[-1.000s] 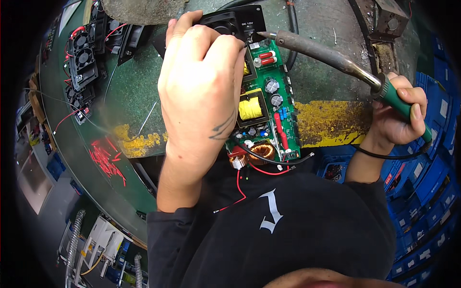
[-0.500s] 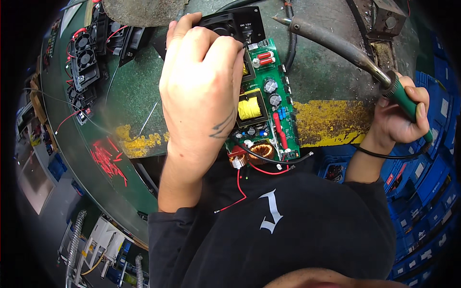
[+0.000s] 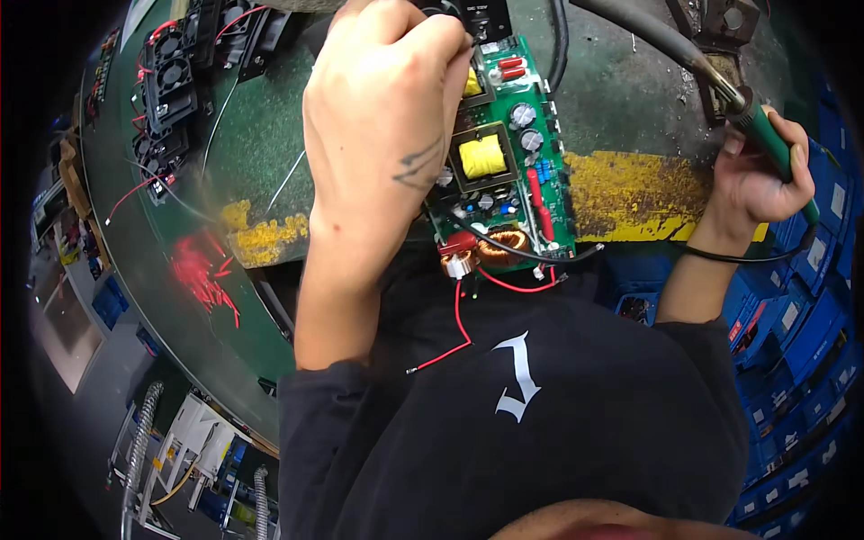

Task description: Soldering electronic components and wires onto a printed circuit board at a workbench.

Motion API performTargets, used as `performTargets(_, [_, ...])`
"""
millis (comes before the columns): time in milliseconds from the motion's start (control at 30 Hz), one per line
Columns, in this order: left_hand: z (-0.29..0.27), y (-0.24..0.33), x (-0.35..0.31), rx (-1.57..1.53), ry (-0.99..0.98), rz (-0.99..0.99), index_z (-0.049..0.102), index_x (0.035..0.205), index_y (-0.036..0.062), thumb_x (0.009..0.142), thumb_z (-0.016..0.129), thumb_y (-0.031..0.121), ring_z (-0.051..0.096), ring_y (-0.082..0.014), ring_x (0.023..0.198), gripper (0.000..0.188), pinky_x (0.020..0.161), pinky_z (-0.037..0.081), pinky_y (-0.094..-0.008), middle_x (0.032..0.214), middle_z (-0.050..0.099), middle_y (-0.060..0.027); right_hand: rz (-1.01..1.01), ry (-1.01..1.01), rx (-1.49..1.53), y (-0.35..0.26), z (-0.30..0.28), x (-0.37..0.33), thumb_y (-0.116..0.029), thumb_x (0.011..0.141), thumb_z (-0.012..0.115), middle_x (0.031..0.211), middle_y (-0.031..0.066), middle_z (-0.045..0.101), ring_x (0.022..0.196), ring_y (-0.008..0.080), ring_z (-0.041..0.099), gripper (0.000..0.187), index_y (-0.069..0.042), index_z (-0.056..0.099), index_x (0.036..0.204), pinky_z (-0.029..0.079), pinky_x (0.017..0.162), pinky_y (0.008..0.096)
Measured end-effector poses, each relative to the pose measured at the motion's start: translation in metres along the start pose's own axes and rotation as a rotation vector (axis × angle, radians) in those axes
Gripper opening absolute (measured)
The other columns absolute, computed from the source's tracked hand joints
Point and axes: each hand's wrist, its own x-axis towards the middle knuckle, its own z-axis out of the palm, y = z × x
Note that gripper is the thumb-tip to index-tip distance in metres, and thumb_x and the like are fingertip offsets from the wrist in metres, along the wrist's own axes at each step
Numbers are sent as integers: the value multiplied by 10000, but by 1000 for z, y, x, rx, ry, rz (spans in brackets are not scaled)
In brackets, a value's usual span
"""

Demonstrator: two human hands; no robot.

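Note:
My left hand (image 3: 378, 135) is closed at the far left side of a green circuit board (image 3: 506, 101), beside a black end panel (image 3: 490, 22). My hand hides its fingertips and whatever they pinch. Yellow-wrapped transformers, capacitors and a copper coil (image 3: 504, 241) sit on the board. Red and black wires hang from its near end. To the right, my right hand (image 3: 760, 184) grips the green handle of a soldering iron (image 3: 661, 38). The iron's shaft slants up and left, and its tip is outside the picture.
Several black cooling fans (image 3: 171, 76) with red wires lie at the far left. Short red tubing pieces (image 3: 205, 274) are heaped on the green surface at left. A yellow-painted strip (image 3: 630, 198) marks the bench's near edge. Blue bins (image 3: 756, 351) stand at right.
The whole view has shifted, so the bench and board sit higher in the picture. The soldering iron's tip has left the frame. My right hand still grips it, and my left hand stays at the panel end.

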Motion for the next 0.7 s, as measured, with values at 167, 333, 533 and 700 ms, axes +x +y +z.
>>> performTargets(167, [-8, -3, 10, -135, 26, 28, 712, 867, 25, 759, 786, 3, 655, -311, 844, 133, 818, 551, -379, 870, 595, -134, 28, 62, -5, 7, -2, 7, -349, 873, 473, 956, 232, 693, 712, 329, 623, 466, 28, 693, 1034, 482, 588, 354])
performTargets(333, [-54, 88, 38, 368, -698, -98, 765, 1001, 9, 751, 776, 32, 694, -313, 981, 252, 839, 561, -405, 989, 717, -116, 5, 104, -51, 7, -9, 10, -357, 858, 479, 926, 250, 674, 712, 330, 612, 503, 61, 681, 1051, 465, 586, 353])
performTargets(533, [-49, 134, 4, 217, -951, -349, 732, 986, 17, 708, 781, 96, 660, -290, 848, 292, 727, 553, -392, 907, 663, -88, -3, 176, -74, 7, 5, 6, -353, 860, 473, 861, 194, 684, 629, 288, 626, 491, 60, 684, 1021, 456, 521, 327])
performTargets(700, [-52, 123, 14, 151, -686, -532, 762, 995, -4, 744, 803, 20, 658, -236, 794, 255, 700, 532, -339, 863, 667, -93, 33, 161, -128, 5, 8, 1, -357, 881, 489, 875, 179, 654, 665, 263, 591, 470, 47, 670, 1038, 450, 561, 316])
